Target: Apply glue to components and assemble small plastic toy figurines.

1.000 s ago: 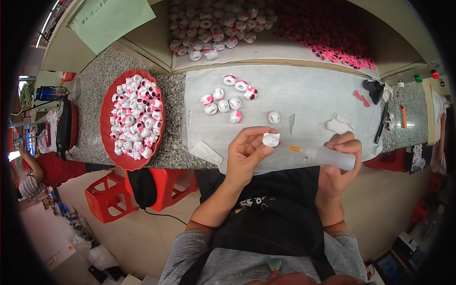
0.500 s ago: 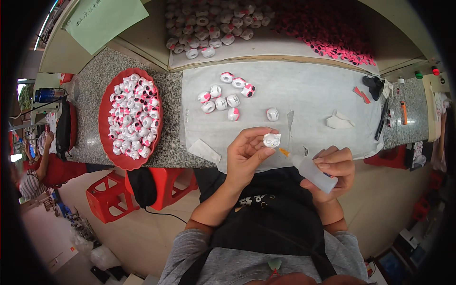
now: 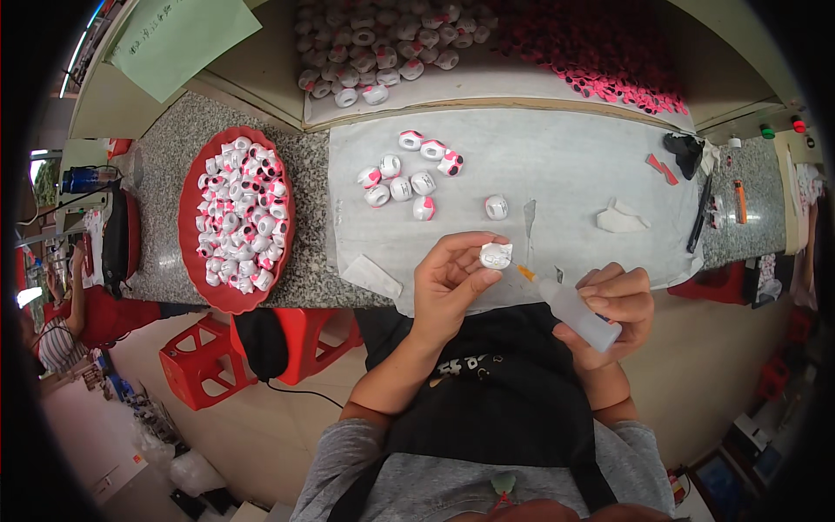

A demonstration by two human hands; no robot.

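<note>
My left hand (image 3: 442, 291) pinches a small white moulded piece (image 3: 496, 255) between thumb and fingertips, its face marked with fine raised or drawn lines. In my right hand (image 3: 624, 304) is a translucent squeeze bottle (image 3: 577, 315), tilted so that its thin orange nozzle (image 3: 525, 273) points at the piece. The nozzle tip is close beside the piece's right edge; whether it touches, I cannot tell. Beyond my hands, a white bead-like piece (image 3: 496, 206) stands alone on the paper sheet (image 3: 557, 157). Several similar pieces with pink parts (image 3: 424, 208) are grouped farther left.
A red scalloped tray (image 3: 189, 252) heaped with white-and-pink pieces stands at left. Behind the sheet, a shelf carries more white pieces (image 3: 383, 57) and a pile of small pink parts (image 3: 600, 87). Paper scraps (image 3: 621, 218) and a black pen-like tool (image 3: 698, 228) lie at right. Red stools (image 3: 204, 364) stand below.
The orange nozzle has risen slightly, level with the piece's lower right side. The white piece is turned a little in my left fingers. Both hands keep their holds.
</note>
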